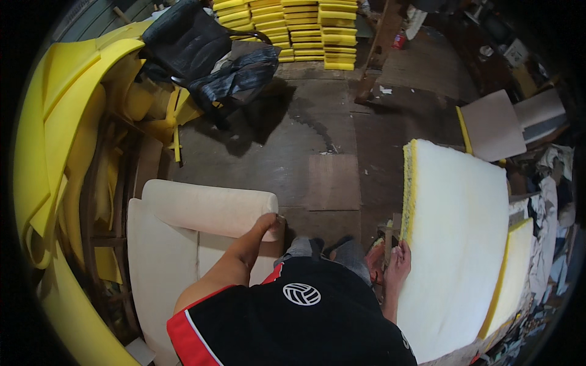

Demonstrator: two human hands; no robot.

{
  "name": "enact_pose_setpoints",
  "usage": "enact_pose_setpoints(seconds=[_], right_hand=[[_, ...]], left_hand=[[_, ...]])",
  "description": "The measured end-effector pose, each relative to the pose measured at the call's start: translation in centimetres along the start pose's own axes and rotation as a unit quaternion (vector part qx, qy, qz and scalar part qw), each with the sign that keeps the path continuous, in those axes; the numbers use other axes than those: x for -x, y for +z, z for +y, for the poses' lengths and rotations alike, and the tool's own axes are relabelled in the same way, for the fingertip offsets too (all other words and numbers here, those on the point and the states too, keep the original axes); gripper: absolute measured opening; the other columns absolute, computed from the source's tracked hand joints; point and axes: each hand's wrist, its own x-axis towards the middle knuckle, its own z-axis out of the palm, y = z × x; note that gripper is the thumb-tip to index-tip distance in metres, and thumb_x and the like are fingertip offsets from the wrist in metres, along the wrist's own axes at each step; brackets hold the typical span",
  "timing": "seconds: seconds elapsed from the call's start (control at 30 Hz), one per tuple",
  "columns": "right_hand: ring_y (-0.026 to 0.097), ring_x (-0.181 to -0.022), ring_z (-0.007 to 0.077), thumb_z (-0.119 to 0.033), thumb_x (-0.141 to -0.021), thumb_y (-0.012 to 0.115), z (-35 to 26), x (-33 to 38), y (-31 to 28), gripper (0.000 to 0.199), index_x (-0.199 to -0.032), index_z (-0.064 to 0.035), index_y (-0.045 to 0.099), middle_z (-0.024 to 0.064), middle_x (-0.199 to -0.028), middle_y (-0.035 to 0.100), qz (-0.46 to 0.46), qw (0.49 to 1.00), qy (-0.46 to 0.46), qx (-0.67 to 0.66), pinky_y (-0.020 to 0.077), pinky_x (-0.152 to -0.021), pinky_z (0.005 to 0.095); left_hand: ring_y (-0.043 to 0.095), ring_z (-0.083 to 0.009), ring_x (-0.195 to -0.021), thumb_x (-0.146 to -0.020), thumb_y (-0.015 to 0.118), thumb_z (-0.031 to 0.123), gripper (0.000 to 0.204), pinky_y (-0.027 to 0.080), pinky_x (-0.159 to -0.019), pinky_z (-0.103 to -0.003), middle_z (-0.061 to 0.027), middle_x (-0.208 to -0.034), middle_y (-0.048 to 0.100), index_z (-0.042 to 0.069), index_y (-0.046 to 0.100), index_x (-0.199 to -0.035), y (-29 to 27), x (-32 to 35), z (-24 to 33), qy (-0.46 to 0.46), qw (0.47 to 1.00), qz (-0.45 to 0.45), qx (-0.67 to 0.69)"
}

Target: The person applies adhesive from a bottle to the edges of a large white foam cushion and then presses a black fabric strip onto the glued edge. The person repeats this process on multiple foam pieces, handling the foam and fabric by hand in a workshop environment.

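Observation:
A beige upholstered seat (160, 244) stands at my left, with a thick rounded padded roll (210, 207) along its far side. My left hand (267, 226) is at the right end of this roll, fingers curled against the end's edge. On my right lies a large white padding slab (458, 244) with a yellowish, rough layered edge. My right hand (398, 259) is beside that near edge, fingers pointing up and their tips against it. Its palm side is partly hidden. Just left of this hand are a brownish wooden piece (387, 241) and a reddish object (375, 259), both hard to make out.
Yellow foam sheets (67, 116) drape over a wooden frame at the left. A black office chair (189, 43) holds dark cloth. Stacked yellow foam pieces (293, 30) stand at the back. A wooden post (381, 49), flat panels (493, 125) and heaped fabric scraps (549, 238) are on the right.

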Motion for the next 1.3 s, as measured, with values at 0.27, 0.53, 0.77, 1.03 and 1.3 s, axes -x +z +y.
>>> enact_pose_setpoints(seconds=[0.27,0.53,0.77,1.03,1.3], right_hand=[[0.056,-0.12,0.0234,-0.011,-0.098,0.055,-3.6,-11.8,5.3,0.043,-0.138,0.0029,0.047,0.0195,-0.133,0.056,-0.079,0.996,0.024,-0.028,0.0443,-0.101,0.0335],[0.061,-0.111,0.0211,-0.011,-0.097,0.059,-7.5,-27.8,10.8,0.043,-0.138,-0.0011,0.048,0.0178,-0.13,0.058,-0.145,0.987,-0.022,-0.068,0.0481,-0.096,0.0327],[0.061,-0.113,0.0221,-0.016,-0.096,0.062,-9.5,-37.7,16.4,0.046,-0.138,-0.0032,0.05,0.0186,-0.132,0.058,-0.235,0.968,-0.07,-0.045,0.0485,-0.096,0.0317],[0.06,-0.114,0.0207,-0.015,-0.095,0.063,-12.6,-39.9,24.8,0.045,-0.136,-0.0032,0.052,0.017,-0.127,0.062,-0.302,0.952,-0.042,-0.014,0.0463,-0.097,0.0306],[0.065,-0.106,0.0272,-0.022,-0.092,0.065,-11.1,-39.7,35.8,0.05,-0.137,-0.0042,0.053,0.0193,-0.121,0.065,-0.309,0.933,-0.024,0.184,0.0494,-0.093,0.0372]], left_hand=[[0.066,-0.037,-0.098,-0.077,0.061,0.021,0.038,0.053,-0.082,-0.044,-0.0181,-0.108,0.069,0.012,0.068,-0.113,5.0,1.4,4.3,0.101,0.974,-0.194,-0.067],[0.067,-0.0356,-0.098,-0.086,0.059,0.03,0.038,0.052,-0.086,-0.043,-0.0211,-0.105,0.069,0.007,0.066,-0.116,-11.1,-3.6,4.6,0.004,0.996,-0.019,0.087],[0.067,-0.0319,-0.104,-0.092,0.06,0.033,0.047,0.051,-0.09,-0.039,-0.0195,-0.116,0.068,0.003,0.06,-0.127,-25.4,-4.8,10.2,-0.17,0.889,0.244,0.347],[0.066,-0.0315,-0.107,-0.091,0.062,0.033,0.043,0.05,-0.092,-0.037,-0.0209,-0.112,0.069,0.002,0.066,-0.12,-22.4,-6.1,3.3,-0.28,0.79,0.303,0.454],[0.054,-0.0153,-0.059,-0.097,0.056,0.034,0.035,0.046,-0.055,-0.033,-0.0047,-0.074,0.061,0.001,0.067,-0.092,-33.6,-14.0,-16.0,-0.291,0.532,0.419,0.676]])
